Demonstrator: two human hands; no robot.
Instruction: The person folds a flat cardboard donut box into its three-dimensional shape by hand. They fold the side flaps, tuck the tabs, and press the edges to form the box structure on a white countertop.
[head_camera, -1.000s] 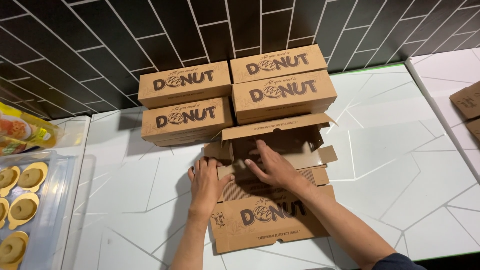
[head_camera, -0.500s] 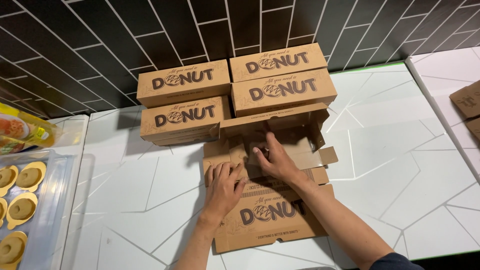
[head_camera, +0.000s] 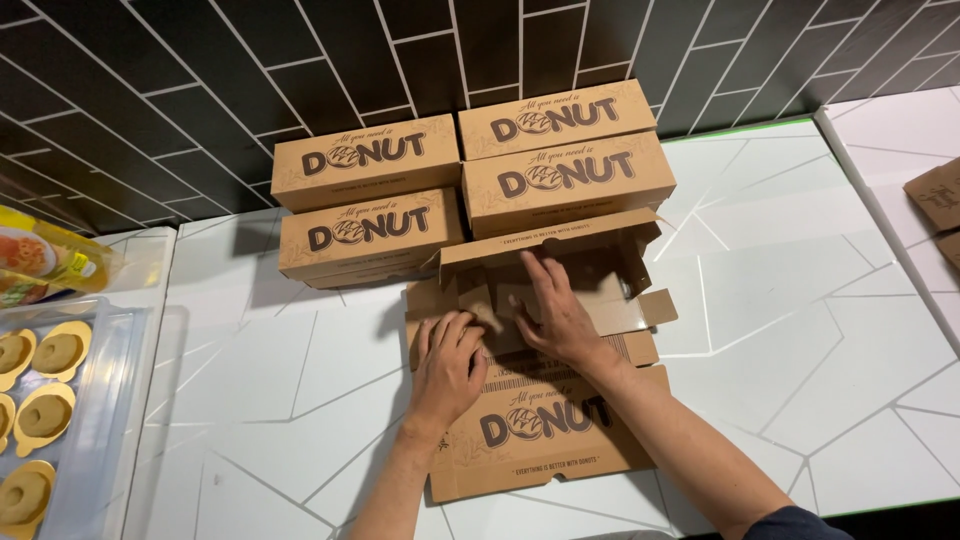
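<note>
Brown cardboard box (head_camera: 540, 330) half-folded on white counter (head_camera: 780, 330), before four stacked boxes (head_camera: 470, 190) | your left hand (head_camera: 447, 362) slid inward, fingers together, flat on base | right hand (head_camera: 553, 312) spread inside, back wall now raised higher.

Wall: black tile wall (head_camera: 150, 90), long narrow tiles laid in slanted rows with pale grout, rising straight behind the bench.
Bench: white bench (head_camera: 790, 300) with thin grey lines crossing it in irregular angles; smooth, slightly glossy.
Bench edge: a thin green strip (head_camera: 770, 127) runs along the far right rim where the top meets the wall.
Seam: a straight joint (head_camera: 880, 210) divides the main top from a second white surface at the right.
Light: even and bright from above, with soft short shadows on the white top.
</note>
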